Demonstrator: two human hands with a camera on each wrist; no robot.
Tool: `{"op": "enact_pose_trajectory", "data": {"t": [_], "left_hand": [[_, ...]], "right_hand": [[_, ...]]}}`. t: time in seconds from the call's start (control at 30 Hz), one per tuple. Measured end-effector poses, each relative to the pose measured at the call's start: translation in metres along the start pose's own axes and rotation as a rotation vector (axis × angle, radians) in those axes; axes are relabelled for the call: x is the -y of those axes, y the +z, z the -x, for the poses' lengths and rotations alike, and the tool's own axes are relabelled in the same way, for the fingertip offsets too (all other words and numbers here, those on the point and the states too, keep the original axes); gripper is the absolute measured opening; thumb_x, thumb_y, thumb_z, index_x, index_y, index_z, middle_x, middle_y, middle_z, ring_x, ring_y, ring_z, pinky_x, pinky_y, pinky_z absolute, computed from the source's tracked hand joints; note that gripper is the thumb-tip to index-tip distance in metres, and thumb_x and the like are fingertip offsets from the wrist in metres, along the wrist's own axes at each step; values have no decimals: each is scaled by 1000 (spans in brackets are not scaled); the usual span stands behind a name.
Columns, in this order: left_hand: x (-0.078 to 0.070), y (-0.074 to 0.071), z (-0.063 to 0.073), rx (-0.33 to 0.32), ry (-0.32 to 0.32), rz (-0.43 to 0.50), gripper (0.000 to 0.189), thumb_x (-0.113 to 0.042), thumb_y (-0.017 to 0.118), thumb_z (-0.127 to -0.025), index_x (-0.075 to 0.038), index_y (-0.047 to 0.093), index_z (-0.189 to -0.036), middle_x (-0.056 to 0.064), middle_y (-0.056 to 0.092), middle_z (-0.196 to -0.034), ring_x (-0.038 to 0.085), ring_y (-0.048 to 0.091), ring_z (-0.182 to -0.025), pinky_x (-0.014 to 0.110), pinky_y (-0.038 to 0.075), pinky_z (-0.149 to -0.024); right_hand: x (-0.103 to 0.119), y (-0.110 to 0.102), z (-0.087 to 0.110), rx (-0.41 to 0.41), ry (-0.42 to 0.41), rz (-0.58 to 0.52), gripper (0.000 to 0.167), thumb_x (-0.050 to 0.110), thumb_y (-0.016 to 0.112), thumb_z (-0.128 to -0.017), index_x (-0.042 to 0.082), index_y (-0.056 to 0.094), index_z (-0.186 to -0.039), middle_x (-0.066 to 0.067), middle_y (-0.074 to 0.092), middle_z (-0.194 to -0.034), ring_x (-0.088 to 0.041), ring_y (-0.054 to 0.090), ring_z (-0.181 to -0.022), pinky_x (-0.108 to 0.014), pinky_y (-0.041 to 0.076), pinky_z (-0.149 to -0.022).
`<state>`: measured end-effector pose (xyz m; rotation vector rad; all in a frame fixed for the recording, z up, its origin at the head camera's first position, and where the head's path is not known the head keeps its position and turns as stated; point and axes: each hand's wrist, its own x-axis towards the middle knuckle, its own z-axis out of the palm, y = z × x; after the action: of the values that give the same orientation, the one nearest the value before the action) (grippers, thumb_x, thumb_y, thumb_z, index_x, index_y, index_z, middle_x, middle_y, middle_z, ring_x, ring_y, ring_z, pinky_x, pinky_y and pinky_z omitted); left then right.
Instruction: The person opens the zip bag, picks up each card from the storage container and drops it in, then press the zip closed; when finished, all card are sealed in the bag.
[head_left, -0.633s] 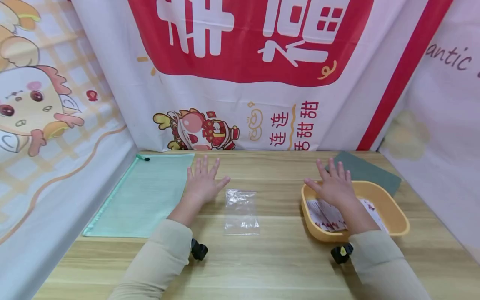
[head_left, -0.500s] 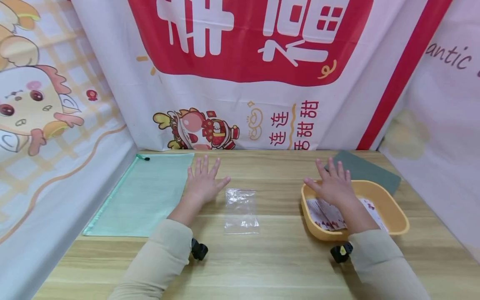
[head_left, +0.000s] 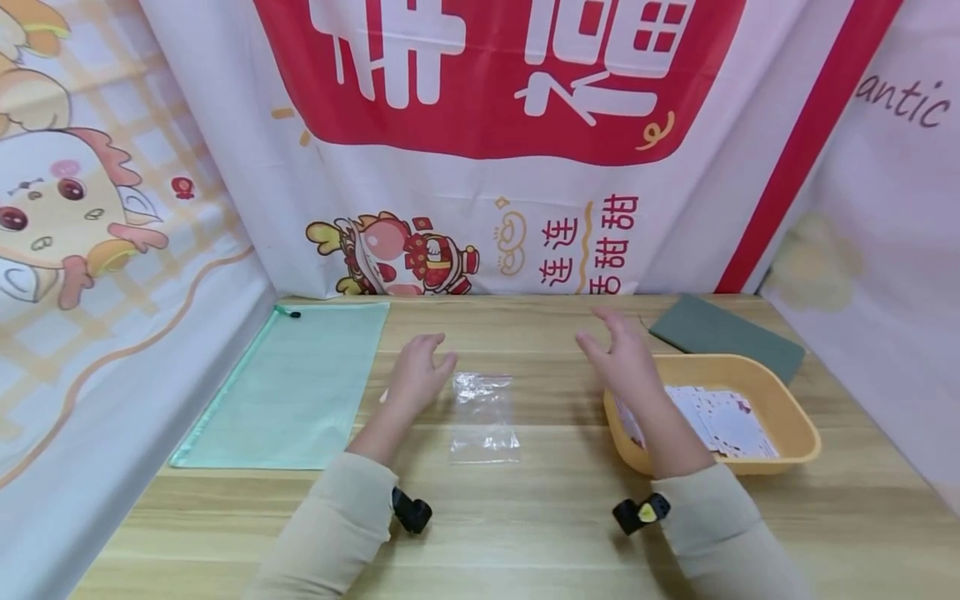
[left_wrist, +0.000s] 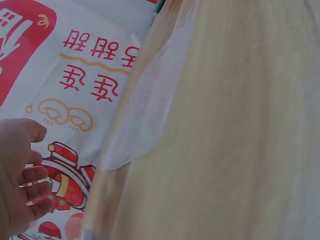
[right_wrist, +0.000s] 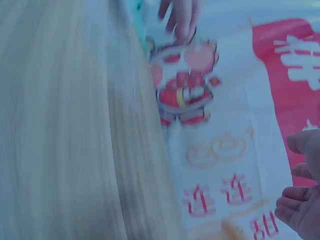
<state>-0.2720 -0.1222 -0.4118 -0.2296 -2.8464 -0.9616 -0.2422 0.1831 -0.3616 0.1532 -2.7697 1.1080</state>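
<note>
lying flat, left of the fingers of the left hand [head_left: 415, 377]: mint-green zip pouch [head_left: 288, 392]. left hand: fingers loosely bent, slightly spread, thumb apart. clear plastic bag [head_left: 483, 421]: flat on the wooden table [head_left: 525, 533], just right of the left thumb, well left of the fingers of the right hand [head_left: 628, 362]. right hand: fingers loosely bent, thumb apart; spread or together, cannot tell. yellow basket [head_left: 798, 437]: right of those fingers, printed cards [head_left: 727, 425] inside. grey-green board [head_left: 727, 335]: beyond the basket, right of the right fingertips.
</note>
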Motion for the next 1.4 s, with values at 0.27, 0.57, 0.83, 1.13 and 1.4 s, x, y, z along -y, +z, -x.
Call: {"op": "enact_pose_trajectory", "data": {"t": [0.27,0.57,0.83,1.13,1.4], "left_hand": [[8,28,5,7,-103,200,50,-27,59,-95,-1,53,-137,24,52,-139,39,48,-130,52,38,-112],[13,46,6,-29,-129,136,44,-25,59,-94,-2,59,-131,21,60,-132,38,55,-125,51,41,-109],[20,58,6,-66,-112,98,28,-15,63,-91,-2,68,-114,19,63,-120,37,54,-118,50,42,-107],[22,57,7,-82,-100,184,10,-11,66,-89,-8,69,-98,9,65,-103,27,57,-104,43,48,-96],[16,51,13,-35,-143,398,16,-14,65,-91,-7,67,-106,10,67,-101,22,61,-94,38,53,-89]], "right_hand": [[30,61,-5,73,41,-285,54,28,61,-96,5,47,-143,-22,52,-142,-38,53,-128,-48,45,-107],[8,115,-16,113,103,-273,46,21,63,-94,2,56,-135,-21,60,-130,-33,58,-118,-47,47,-103],[-6,135,-19,135,75,-81,37,23,66,-92,4,64,-124,-15,67,-119,-31,60,-115,-47,45,-105],[-5,135,-22,142,48,-10,23,23,70,-89,7,70,-106,-11,66,-105,-26,60,-102,-43,48,-96],[-8,128,-19,96,85,-216,12,16,71,-88,7,64,-92,-7,64,-88,-19,57,-84,-29,47,-76]]}}
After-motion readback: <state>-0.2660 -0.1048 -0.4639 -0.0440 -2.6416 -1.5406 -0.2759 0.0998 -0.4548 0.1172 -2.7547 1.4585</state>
